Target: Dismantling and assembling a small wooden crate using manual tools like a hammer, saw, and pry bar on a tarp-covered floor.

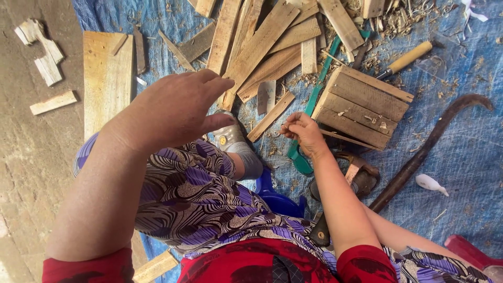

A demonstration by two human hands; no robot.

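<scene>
Left of the small slatted wooden crate (364, 107), the left hand (175, 107) hovers with its grip spread, holding nothing, above the scattered wood strips (262, 50). The right hand (303, 133), just beside the crate's near-left corner, pinches something too small to tell, over a green-handled saw (309, 112) on the blue tarp (461, 157)

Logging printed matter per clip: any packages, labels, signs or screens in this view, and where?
None that can be made out: no package, label, sign or screen.
Nearest candidate: clear plastic scrap, upper right on the blue tarp, crumpled, transparent, no print visible.
</scene>
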